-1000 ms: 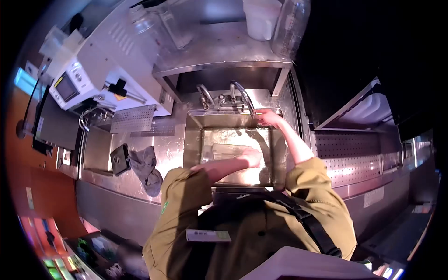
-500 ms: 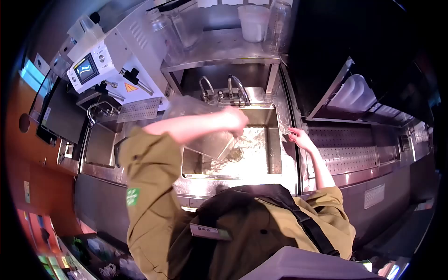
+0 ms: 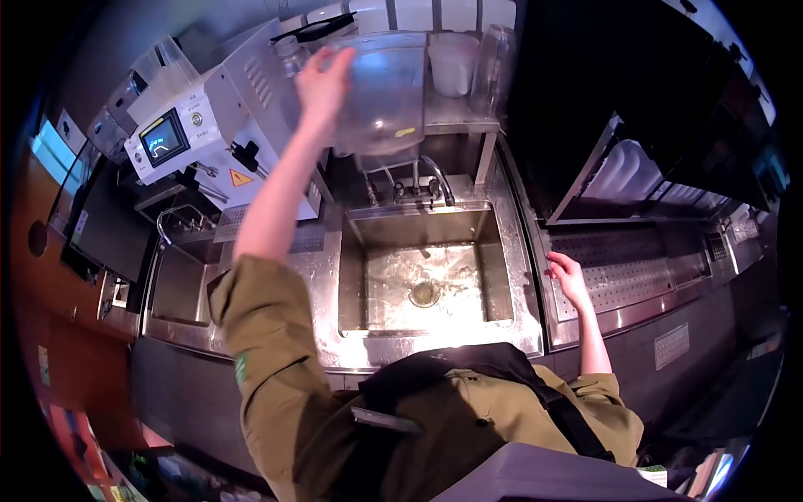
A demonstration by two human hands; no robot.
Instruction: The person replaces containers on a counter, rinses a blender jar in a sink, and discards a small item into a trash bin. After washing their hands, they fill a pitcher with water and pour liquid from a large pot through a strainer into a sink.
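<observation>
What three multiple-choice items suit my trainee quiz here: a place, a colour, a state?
1. Where does the right hand rest?
A. On a tap
B. On the perforated counter beside the sink
C. On the person's chest
2. What colour is the sleeve?
A. Olive
B. White
C. Red
3. What is the left hand doing?
A. Hanging empty
B. Gripping a cloth
C. Holding a clear container up by the shelf
Answers: B, it lies on the holed steel; A, the arm's fabric is olive; C, its fingers grip the container's side.
</observation>
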